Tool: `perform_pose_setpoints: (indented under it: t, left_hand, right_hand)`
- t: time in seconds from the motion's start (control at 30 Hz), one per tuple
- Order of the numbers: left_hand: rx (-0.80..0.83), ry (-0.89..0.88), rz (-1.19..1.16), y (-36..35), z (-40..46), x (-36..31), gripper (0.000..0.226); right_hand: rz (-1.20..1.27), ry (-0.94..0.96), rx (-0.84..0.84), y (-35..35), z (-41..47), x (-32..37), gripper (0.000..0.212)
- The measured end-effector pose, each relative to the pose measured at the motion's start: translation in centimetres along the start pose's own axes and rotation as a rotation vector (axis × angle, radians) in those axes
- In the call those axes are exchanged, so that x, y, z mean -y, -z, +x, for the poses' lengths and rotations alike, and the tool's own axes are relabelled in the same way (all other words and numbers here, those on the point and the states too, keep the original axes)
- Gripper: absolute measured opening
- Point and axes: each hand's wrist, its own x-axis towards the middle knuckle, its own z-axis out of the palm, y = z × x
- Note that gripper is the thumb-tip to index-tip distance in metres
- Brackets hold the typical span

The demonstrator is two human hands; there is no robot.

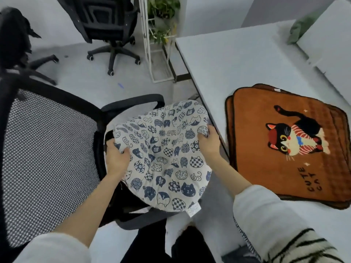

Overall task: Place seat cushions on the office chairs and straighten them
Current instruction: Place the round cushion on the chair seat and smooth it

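Observation:
A round white cushion with blue cat faces [163, 158] lies over the seat of the near office chair [45, 149], which has a mesh back and black armrests. My left hand [117, 158] grips the cushion's left edge. On the cushion's right edge, close to the table, my right hand [208, 143] is closed. Orange cat-picture cushions [266, 168] lie stacked on the white table [237, 59] to the right. A second black office chair [108, 25] stands farther back with no cushion seen on it.
A third dark chair [17, 42] is at the far left. A white plant rack [157, 46] with green plants stands at the table's far corner. A green item [302, 29] and a white board [330, 44] rest on the table's back right.

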Motion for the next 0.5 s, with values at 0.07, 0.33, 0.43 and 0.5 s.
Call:
perform_pose_setpoints:
  t: [0.07, 0.33, 0.43, 0.5]
  left_hand:
    - [0.038, 0.039, 0.018, -0.4, 2.3, 1.6, 0.042]
    - [-0.035, 0.092, 0.156, -3.1, 9.3, 5.4, 0.041]
    - [-0.103, 0.162, 0.269, -4.2, 10.1, 6.5, 0.045]
    - [-0.076, 0.224, 0.334, -5.1, 10.6, 8.3, 0.047]
  right_hand:
    - [0.008, -0.080, 0.002, -2.1, 1.5, -0.8, 0.031]
    - [-0.020, -0.266, -0.021, -7.5, 6.0, -4.5, 0.035]
    - [-0.123, -0.379, -0.008, -8.6, 6.0, -7.7, 0.044]
    - [-0.201, -0.504, 0.038, -9.3, 5.8, -10.5, 0.047]
